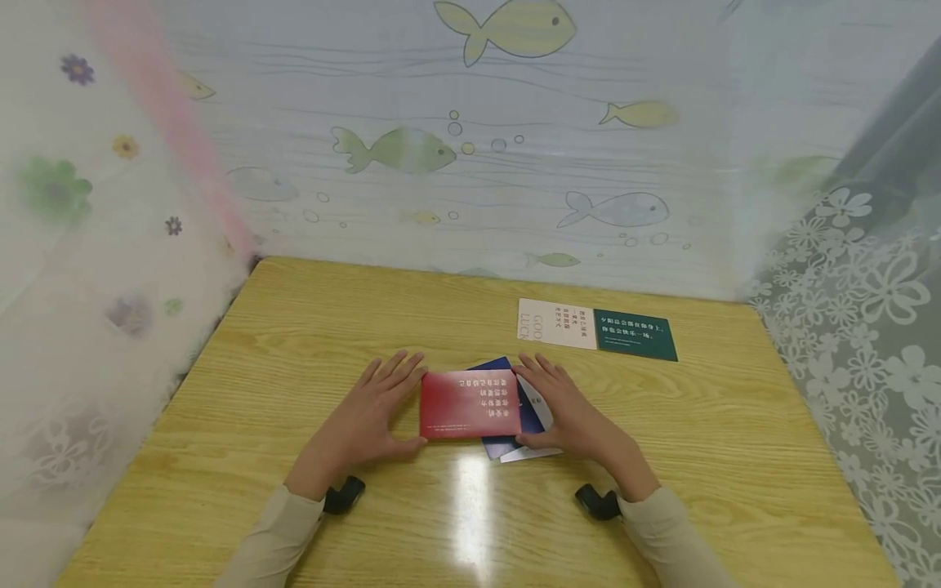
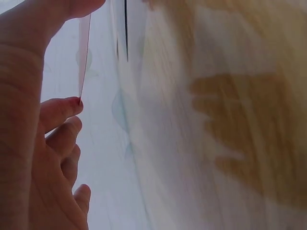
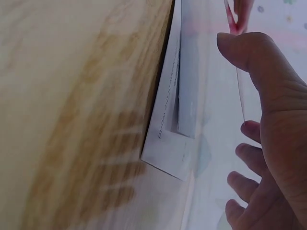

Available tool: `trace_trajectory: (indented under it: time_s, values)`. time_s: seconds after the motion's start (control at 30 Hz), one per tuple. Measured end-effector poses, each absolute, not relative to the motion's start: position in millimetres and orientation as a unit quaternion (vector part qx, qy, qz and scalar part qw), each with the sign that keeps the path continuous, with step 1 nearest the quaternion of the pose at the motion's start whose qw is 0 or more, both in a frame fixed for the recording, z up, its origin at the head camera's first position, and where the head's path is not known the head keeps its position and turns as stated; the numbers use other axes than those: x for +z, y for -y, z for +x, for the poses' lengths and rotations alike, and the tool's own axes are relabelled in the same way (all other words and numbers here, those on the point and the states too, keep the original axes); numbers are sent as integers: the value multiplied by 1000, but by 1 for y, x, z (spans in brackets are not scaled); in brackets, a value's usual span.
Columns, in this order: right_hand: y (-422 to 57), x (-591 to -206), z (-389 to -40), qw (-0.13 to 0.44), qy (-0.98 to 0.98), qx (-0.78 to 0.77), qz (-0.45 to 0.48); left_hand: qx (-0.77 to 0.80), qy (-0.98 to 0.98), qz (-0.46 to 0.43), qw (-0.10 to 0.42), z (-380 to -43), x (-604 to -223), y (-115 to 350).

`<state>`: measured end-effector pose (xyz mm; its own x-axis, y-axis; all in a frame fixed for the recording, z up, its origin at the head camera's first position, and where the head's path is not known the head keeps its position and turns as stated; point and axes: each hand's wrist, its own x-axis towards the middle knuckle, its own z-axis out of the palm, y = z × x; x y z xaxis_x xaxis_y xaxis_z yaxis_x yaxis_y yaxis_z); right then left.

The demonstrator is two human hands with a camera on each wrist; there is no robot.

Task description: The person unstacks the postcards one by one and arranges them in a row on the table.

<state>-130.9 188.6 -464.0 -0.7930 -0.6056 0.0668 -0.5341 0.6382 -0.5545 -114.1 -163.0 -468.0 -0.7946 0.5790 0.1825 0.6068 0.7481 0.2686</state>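
Note:
Both hands hold a red card (image 1: 466, 408) with white printed text, its lettering upside down in the head view. My left hand (image 1: 363, 420) pinches its left side between thumb and index finger at the corners. On the other side, my right hand (image 1: 577, 420) grips the right corners the same way. In the wrist views the red card (image 3: 241, 96) appears edge-on, raised above the table. Under it, partly covered, a navy blue card (image 1: 497, 447) lies across a white card (image 3: 165, 143) on the tabletop.
Toward the back right of the wooden table (image 1: 353, 302), a cream card (image 1: 547, 324) lies side by side with a dark green card (image 1: 635, 335). Fish-patterned curtain (image 1: 412, 220) hangs behind the table's far edge, and floral fabric lines both sides.

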Motion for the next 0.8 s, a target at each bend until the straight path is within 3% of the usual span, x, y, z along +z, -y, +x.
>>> trace_trajectory:
  time_s: [0.8]
  values:
    - [-175, -472, -168, 72, -903, -307, -291, -169, 939, -299, -3, -162, -469, 172]
